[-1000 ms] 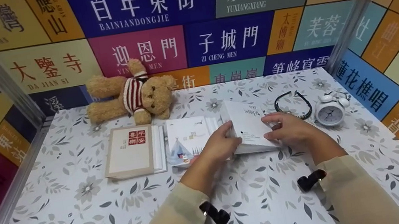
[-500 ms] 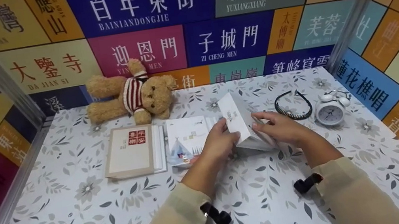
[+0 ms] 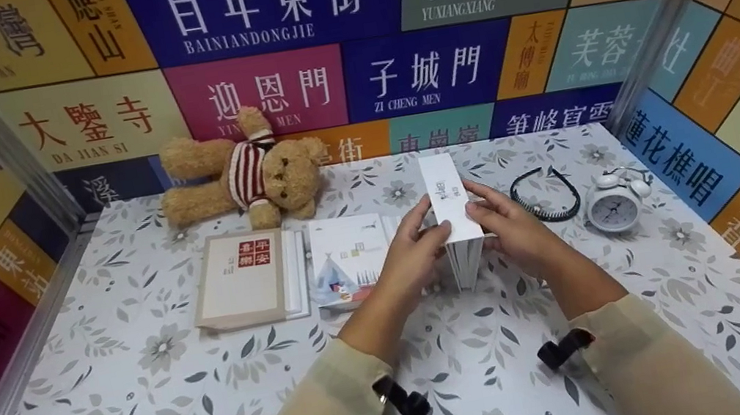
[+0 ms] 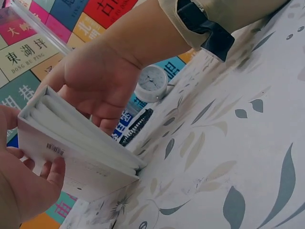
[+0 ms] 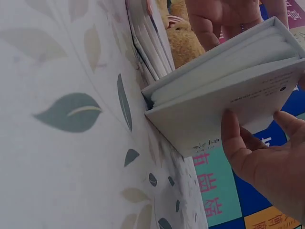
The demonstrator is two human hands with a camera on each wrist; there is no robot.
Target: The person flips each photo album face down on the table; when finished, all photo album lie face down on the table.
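A person's left hand (image 3: 411, 253) and right hand (image 3: 516, 230) hold a white book (image 3: 448, 196) between them, fingers partly curled and pressing on its opposite covers. The book stands spine up, its lower edge seemingly resting on the flowered table (image 3: 110, 397), between a tent-illustrated book (image 3: 348, 259) on the left and a black headband (image 3: 557, 213) on the right. Even pressure from both sides should serve best, keeping the covers snug against the pages and the spine from tipping.
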